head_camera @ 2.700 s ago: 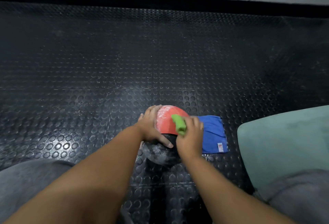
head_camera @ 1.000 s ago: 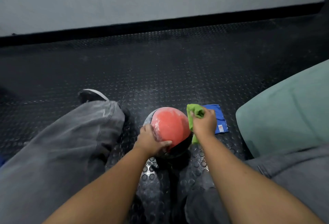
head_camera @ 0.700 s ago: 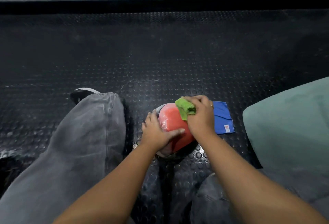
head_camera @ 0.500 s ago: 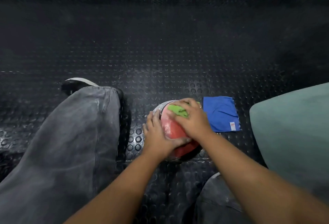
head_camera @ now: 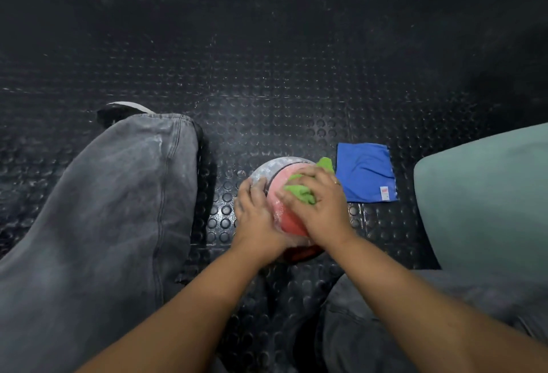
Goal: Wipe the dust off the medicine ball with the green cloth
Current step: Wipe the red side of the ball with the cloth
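Note:
The medicine ball (head_camera: 284,218), red with a grey dusty band, rests on the black studded floor between my legs. My left hand (head_camera: 256,218) cups its left side, fingers spread against the surface. My right hand (head_camera: 321,206) lies on top of the ball with the crumpled green cloth (head_camera: 301,192) gripped under its fingers and pressed to the red part. A corner of the cloth sticks out past my fingers at the ball's far right. Most of the ball is hidden under both hands.
A folded blue cloth (head_camera: 366,172) lies flat on the floor just right of the ball. A pale green cushion (head_camera: 486,200) fills the right side. My grey trouser leg (head_camera: 112,209) and a shoe (head_camera: 121,110) stretch along the left.
My right hand has slid the green cloth from the ball's right side onto its top and toward me. My left hand has stayed on the left side. The camera has tilted downward.

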`<state>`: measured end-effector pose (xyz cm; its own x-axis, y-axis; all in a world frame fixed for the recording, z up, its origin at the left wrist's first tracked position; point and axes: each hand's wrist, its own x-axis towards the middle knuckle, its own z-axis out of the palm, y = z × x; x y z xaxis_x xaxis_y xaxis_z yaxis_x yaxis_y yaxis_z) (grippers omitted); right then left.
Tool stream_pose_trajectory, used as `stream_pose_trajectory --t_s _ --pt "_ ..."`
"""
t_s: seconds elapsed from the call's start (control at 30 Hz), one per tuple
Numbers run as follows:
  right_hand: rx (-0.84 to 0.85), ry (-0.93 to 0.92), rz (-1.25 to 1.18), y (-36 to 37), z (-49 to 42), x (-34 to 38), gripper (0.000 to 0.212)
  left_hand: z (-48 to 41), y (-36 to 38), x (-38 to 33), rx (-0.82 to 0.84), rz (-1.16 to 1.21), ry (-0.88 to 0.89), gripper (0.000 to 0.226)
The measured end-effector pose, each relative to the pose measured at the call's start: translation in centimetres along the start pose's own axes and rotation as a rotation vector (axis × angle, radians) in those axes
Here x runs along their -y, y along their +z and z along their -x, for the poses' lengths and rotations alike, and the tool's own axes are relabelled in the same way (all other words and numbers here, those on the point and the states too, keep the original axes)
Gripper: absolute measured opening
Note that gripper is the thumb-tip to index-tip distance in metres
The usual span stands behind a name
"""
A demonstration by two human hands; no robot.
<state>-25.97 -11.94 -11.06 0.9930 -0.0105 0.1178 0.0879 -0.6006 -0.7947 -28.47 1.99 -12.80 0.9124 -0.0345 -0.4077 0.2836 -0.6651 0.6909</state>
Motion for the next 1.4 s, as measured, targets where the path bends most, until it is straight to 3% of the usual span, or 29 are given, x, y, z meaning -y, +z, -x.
stream_pose_trajectory --t_s 0.07,0.13,0.27,0.4,0.47,0.57,0.63,0.77,0.87,0.97,1.07,1.17,1.23,1.33,1.4 --pt "-0.022 -0.082 0.011 -0.1 0.2 -1.0 0.027 0.1 -0.3 0.2 0.017 -0.005 -0.004 0.158" --pt "-0.047 -0.001 -0.057 -0.7 0.1 -1.8 0.023 0.3 -0.4 0.2 0.016 -0.022 0.015 0.157" --pt "-0.107 0.322 -0.185 -2.3 -0.1 -4.0 0.032 0.8 0.0 -0.7 0.009 -0.096 0.026 0.156" --pt "-0.040 0.751 -0.305 -3.1 -0.2 -6.0 0.050 0.8 -1.1 -1.1 0.059 -0.059 -0.027 0.149" --pt "-0.050 0.814 -0.324 -3.2 -0.1 -5.7 0.054 0.2 -2.6 -1.7 0.119 -0.013 -0.043 0.141" --pt "-0.060 0.688 -0.273 -2.9 -0.2 -4.0 0.049 -0.3 -3.4 -2.4 0.203 -0.170 0.061 0.142" --pt "-0.060 0.472 -0.174 -2.2 0.4 -2.1 0.043 -0.6 -3.0 -1.5 0.191 -0.227 0.111 0.145" --pt "0.087 -0.018 0.072 0.8 3.3 1.0 0.040 -1.6 -3.1 0.6 0.088 -0.146 0.100 0.128" --pt "0.121 -0.143 0.144 2.0 2.8 1.2 0.045 -1.6 -3.5 1.4 0.069 -0.090 0.077 0.127" --pt "0.078 -0.046 0.139 2.7 -0.4 1.2 0.041 -0.9 -3.8 1.9 0.071 -0.038 0.032 0.144" --pt "0.095 0.314 0.064 2.0 -5.0 0.4 0.039 -0.2 -4.1 2.1 0.102 -0.039 0.033 0.147" --pt "0.238 0.650 0.031 0.9 -8.2 -0.7 0.045 0.0 -4.3 1.9 0.132 -0.068 0.028 0.148" --pt "0.254 0.593 0.121 1.3 -8.3 -0.4 0.040 -0.2 -4.2 1.8 0.109 -0.068 0.010 0.148" --pt "0.097 0.234 0.173 2.7 -5.1 1.1 0.030 -0.8 -3.6 1.3 0.047 -0.046 -0.018 0.150" --pt "0.044 0.036 0.229 3.3 -1.8 2.1 0.031 -1.2 -3.2 0.7 0.025 -0.017 -0.049 0.132"
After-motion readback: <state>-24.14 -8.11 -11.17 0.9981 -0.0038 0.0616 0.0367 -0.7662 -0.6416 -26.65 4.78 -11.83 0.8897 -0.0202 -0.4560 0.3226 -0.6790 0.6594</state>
